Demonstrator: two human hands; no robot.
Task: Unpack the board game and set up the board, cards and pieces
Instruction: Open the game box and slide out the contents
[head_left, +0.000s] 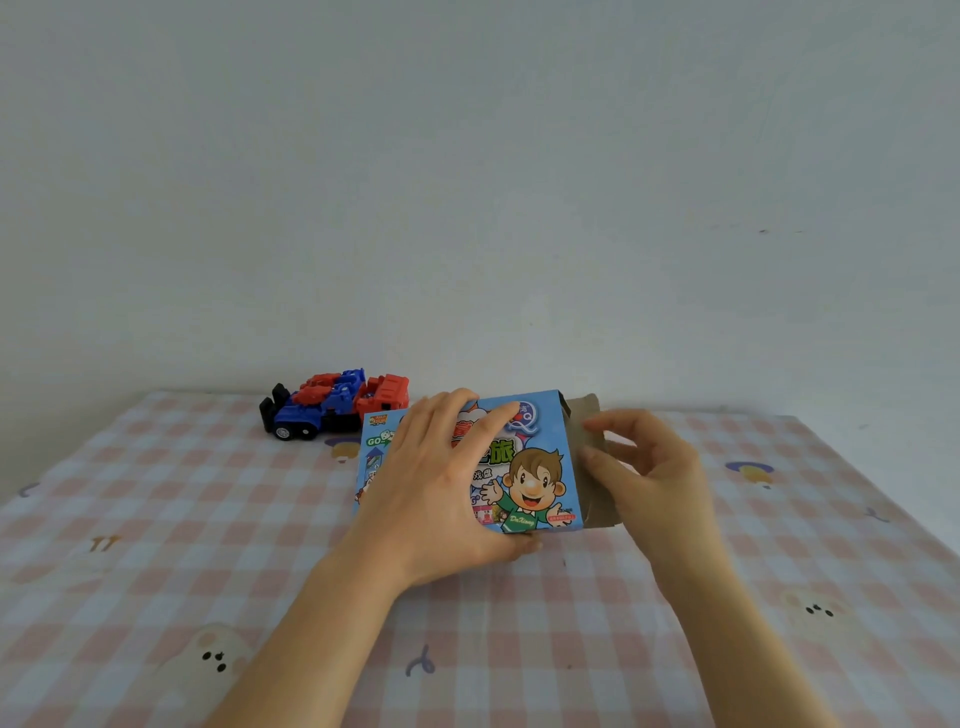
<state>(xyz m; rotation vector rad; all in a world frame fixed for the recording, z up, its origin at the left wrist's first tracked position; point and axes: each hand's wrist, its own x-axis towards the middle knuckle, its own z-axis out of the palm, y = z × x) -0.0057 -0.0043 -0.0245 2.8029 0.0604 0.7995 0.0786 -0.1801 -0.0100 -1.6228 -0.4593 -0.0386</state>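
Left grip (436, 488) clasped the game box (545, 441), which I saw on the checked tabletop (156, 519) just in front of the toy truck (332, 405); right grip (649, 467) pinched its open brown end flap (582, 410).

blue cartoon-printed box (540, 457); pink-and-white checked tablecloth (156, 519); red-and-blue toy truck (332, 405)

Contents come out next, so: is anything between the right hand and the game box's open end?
Nothing visible does. The right hand holds the opened flaps at the right end of the game box; the left hand grips its top. The toy truck sits behind the left end.
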